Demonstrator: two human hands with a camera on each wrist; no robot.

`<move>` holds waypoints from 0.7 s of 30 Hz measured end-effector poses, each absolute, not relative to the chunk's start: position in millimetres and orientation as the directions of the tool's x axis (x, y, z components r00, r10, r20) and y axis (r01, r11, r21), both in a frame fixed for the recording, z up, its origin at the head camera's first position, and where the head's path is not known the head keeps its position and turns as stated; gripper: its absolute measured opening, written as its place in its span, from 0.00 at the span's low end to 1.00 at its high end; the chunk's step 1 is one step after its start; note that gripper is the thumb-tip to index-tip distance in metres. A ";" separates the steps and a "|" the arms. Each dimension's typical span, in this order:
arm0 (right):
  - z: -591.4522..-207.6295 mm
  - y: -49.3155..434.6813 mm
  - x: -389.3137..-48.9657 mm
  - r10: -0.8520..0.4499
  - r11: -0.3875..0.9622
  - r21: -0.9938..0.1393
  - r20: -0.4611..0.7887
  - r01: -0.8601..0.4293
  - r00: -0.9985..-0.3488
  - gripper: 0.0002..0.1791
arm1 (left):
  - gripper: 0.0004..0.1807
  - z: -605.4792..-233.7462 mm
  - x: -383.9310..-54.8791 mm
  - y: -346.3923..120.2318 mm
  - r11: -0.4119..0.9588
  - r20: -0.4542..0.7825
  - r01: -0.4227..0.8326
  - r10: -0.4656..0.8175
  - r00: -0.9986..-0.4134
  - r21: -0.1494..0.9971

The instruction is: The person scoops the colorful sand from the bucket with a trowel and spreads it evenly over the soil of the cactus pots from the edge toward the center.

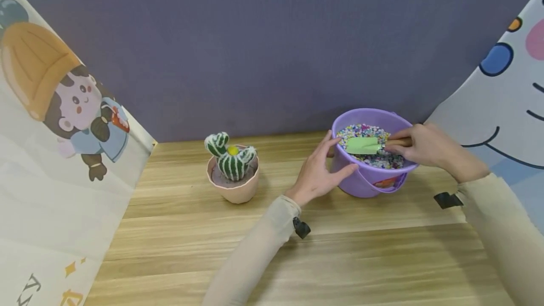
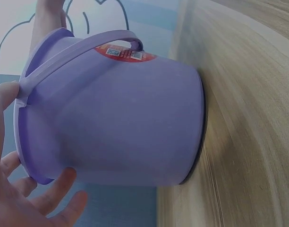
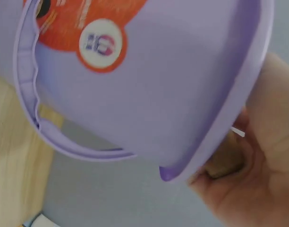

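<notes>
Crosswise, trowel [image 1: 361,145] is being gripped by right hand [image 1: 431,144], pointed leftward; bucket [image 1: 356,184] of beads [image 1: 369,131] being touched by spread left hand [image 1: 318,171]

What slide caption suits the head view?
Right hand holds a green shovel over beads in a purple bucket; left hand touches its rim.

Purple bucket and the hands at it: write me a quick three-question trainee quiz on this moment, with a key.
1. Which holds the green trowel at the purple bucket? A: only the left hand. B: only the right hand. C: both.
2. Fill in: the left hand touches the bucket's ____.
3. True or false: in the head view, the potted cactus stands to the right of the bucket.

Key: 1. B. 2. Rim. 3. False; it stands to the left.
</notes>
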State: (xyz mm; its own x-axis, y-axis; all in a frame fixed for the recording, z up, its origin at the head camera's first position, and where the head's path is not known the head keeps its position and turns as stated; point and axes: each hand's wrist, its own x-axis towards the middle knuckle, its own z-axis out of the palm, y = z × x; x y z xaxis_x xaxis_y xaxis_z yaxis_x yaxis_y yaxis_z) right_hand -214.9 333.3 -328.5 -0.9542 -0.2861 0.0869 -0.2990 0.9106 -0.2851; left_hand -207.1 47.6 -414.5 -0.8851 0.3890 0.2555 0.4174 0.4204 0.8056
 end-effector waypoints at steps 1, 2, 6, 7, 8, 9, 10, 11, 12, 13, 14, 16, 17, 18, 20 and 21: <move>-328.9 333.6 -214.1 -0.286 0.908 -0.292 0.095 -0.301 -0.954 0.19 | 0.46 -414.3 -207.0 47.6 0.419 0.256 0.418 0.390 -0.885 0.806; -329.4 333.9 -213.2 -0.284 0.905 -0.296 0.111 -0.304 -0.953 0.18 | 0.46 -414.3 -207.1 47.7 0.419 0.255 0.417 0.391 -0.885 0.807; -334.2 337.5 -211.0 -0.295 0.893 -0.295 0.187 -0.340 -0.937 0.15 | 0.46 -414.6 -207.1 47.2 0.421 0.244 0.406 0.387 -0.889 0.811; -335.6 338.5 -210.8 -0.298 0.892 -0.287 0.208 -0.349 -0.932 0.14 | 0.46 -414.7 -207.0 47.1 0.421 0.241 0.403 0.387 -0.890 0.813; -336.4 339.3 -210.3 -0.301 0.891 -0.281 0.223 -0.357 -0.927 0.14 | 0.46 -414.8 -207.0 46.9 0.421 0.239 0.401 0.386 -0.891 0.814; -337.2 340.2 -210.0 -0.303 0.888 -0.282 0.237 -0.364 -0.923 0.13 | 0.46 -414.9 -206.9 46.9 0.421 0.238 0.399 0.384 -0.892 0.814; -337.7 341.1 -209.7 -0.302 0.884 -0.289 0.248 -0.368 -0.921 0.12 | 0.46 -415.0 -207.0 46.9 0.423 0.238 0.399 0.383 -0.892 0.814; -337.9 342.0 -209.2 -0.295 0.881 -0.302 0.253 -0.365 -0.921 0.12 | 0.46 -415.1 -207.1 47.1 0.423 0.239 0.399 0.382 -0.893 0.814; -337.8 342.9 -208.5 -0.283 0.877 -0.321 0.255 -0.358 -0.924 0.12 | 0.46 -415.1 -207.2 47.3 0.424 0.238 0.399 0.382 -0.893 0.813; -337.6 343.8 -207.8 -0.268 0.874 -0.343 0.251 -0.344 -0.930 0.12 | 0.46 -415.1 -207.4 47.5 0.423 0.239 0.399 0.382 -0.893 0.814; -336.9 344.7 -206.6 -0.247 0.870 -0.371 0.241 -0.324 -0.939 0.12 | 0.46 -415.1 -207.4 47.6 0.423 0.237 0.397 0.382 -0.893 0.814; -335.9 346.3 -204.6 -0.205 0.859 -0.428 0.217 -0.282 -0.954 0.14 | 0.46 -415.3 -207.5 47.8 0.423 0.235 0.397 0.384 -0.893 0.815; -335.4 347.0 -203.6 -0.185 0.852 -0.454 0.203 -0.260 -0.962 0.15 | 0.46 -415.3 -207.6 47.9 0.422 0.236 0.397 0.384 -0.893 0.815; -335.1 347.8 -202.8 -0.169 0.844 -0.479 0.191 -0.242 -0.967 0.15 | 0.46 -415.5 -207.6 47.8 0.420 0.236 0.397 0.384 -0.893 0.816; -334.6 350.5 -199.5 -0.141 0.833 -0.511 0.175 -0.213 -0.974 0.16 | 0.46 -415.7 -207.2 48.3 0.413 0.240 0.399 0.386 -0.891 0.818; -334.6 351.9 -198.3 -0.135 0.826 -0.525 0.170 -0.206 -0.976 0.16 | 0.46 -415.8 -207.0 48.5 0.410 0.241 0.401 0.388 -0.890 0.819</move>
State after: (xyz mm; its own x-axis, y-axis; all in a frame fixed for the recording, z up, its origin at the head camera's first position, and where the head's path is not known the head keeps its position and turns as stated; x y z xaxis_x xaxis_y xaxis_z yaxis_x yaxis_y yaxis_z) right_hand -198.3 351.9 -334.6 -0.9761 -0.1349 0.1701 -0.2056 0.8258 -0.5251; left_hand -207.0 48.5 -415.8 -0.8897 0.3879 0.2408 0.4007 0.4104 0.8192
